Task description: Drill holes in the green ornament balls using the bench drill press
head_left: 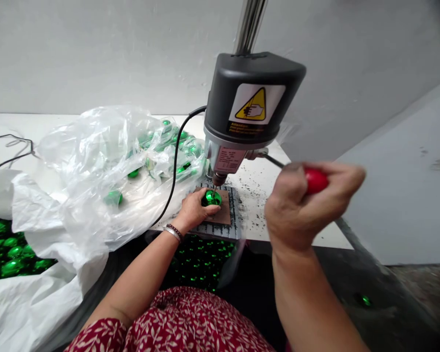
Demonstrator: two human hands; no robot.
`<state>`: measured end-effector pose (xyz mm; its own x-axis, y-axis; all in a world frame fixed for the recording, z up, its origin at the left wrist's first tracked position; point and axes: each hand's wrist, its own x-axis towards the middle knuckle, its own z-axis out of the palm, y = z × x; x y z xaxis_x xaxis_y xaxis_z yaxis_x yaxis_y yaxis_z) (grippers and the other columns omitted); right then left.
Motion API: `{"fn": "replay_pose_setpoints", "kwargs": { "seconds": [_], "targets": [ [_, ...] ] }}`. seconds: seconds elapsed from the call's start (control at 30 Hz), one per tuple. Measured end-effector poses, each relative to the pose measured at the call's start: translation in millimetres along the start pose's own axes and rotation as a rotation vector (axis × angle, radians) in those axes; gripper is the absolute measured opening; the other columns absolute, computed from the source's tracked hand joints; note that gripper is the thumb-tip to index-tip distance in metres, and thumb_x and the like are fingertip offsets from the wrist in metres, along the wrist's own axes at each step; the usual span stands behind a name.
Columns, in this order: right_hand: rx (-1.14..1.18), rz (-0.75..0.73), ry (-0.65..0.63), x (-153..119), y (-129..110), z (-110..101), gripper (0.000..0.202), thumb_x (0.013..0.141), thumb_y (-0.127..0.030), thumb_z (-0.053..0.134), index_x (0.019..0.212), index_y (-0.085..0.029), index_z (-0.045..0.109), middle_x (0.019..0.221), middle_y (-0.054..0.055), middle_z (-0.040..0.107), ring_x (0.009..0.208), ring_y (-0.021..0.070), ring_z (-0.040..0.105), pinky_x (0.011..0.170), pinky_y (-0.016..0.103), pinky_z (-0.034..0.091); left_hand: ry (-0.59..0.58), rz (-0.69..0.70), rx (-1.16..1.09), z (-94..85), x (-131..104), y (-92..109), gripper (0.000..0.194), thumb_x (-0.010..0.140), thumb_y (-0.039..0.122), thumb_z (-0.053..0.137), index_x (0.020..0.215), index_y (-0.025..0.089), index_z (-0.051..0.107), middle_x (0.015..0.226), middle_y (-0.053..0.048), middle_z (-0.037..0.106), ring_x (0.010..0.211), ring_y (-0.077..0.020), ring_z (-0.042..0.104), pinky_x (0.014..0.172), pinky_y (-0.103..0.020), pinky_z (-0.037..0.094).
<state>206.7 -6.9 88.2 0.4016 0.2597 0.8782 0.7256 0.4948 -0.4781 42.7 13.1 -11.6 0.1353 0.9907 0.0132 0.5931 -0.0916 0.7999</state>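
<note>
My left hand (197, 210) grips a shiny green ball (213, 198) on a brown board (224, 215), which lies on the drill press's grooved metal base (235, 222). The bit of the black drill press (256, 98) points down at the top of the ball and looks to be touching it. Out to the right, my right hand (304, 200) is closed around the red knob (316, 180) at the end of the press's lever; that hand is slightly blurred.
Clear plastic bags (106, 142) with green balls cover the white table (326, 238) at left. Dark shavings lie around the base. More green balls fill a white sack (40, 293) at lower left and a container (201, 259) below the table edge. A black cable (175, 166) hangs beside the press.
</note>
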Motion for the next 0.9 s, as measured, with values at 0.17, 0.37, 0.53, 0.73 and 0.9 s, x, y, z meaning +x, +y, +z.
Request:
{"fn": "replay_pose_setpoints", "kwargs": {
  "seconds": [0.17,0.37,0.53,0.73,0.9],
  "targets": [
    [-0.081,0.073,-0.149,52,-7,15,0.022,0.095,-0.035,0.053,0.089,-0.014,0.051,0.079,-0.003,0.055,0.070,0.0019,0.049,0.070,0.020,0.044,-0.007,-0.002,-0.067,-7.8,-13,2,0.038,0.078,0.030,0.079,0.114,0.018,0.070,0.100,-0.004,0.076,0.093,-0.0233,0.068,0.088,-0.036,0.054],
    [-0.211,0.063,-0.216,54,-11,16,0.050,0.102,-0.060,0.034,0.095,-0.014,0.053,0.085,-0.004,0.055,0.076,0.0012,0.050,0.080,0.026,0.045,-0.106,0.075,-0.044,-27.4,-49,0,0.062,0.077,0.032,0.082,0.135,0.018,0.066,0.134,-0.013,0.073,0.127,-0.0316,0.066,0.113,-0.047,0.048],
    [-0.181,0.175,-0.276,57,-18,13,0.045,0.100,-0.058,0.039,0.093,-0.015,0.051,0.086,-0.003,0.054,0.078,0.0022,0.048,0.083,0.029,0.044,-0.271,0.172,-0.031,-52.6,-73,3,0.066,0.074,0.041,0.087,0.135,0.021,0.069,0.139,-0.013,0.072,0.127,-0.0309,0.067,0.113,-0.045,0.051],
    [-0.154,0.312,-0.313,60,-25,11,0.022,0.096,-0.036,0.052,0.097,-0.015,0.055,0.089,-0.003,0.054,0.085,0.0050,0.053,0.087,0.033,0.043,0.170,-0.107,0.087,-127.5,-46,-27,0.046,0.096,0.043,0.053,0.127,0.015,0.073,0.114,-0.012,0.080,0.095,-0.0221,0.076,0.090,-0.035,0.060],
    [-0.104,0.326,-0.272,58,-22,11,0.018,0.091,-0.033,0.057,0.096,-0.015,0.057,0.091,0.000,0.057,0.080,0.0058,0.051,0.083,0.033,0.047,0.234,-0.448,0.737,-189.6,-16,-64,0.044,0.096,0.027,0.043,0.122,0.010,0.074,0.103,-0.018,0.080,0.093,-0.0309,0.078,0.084,-0.041,0.060]
  ]
}}
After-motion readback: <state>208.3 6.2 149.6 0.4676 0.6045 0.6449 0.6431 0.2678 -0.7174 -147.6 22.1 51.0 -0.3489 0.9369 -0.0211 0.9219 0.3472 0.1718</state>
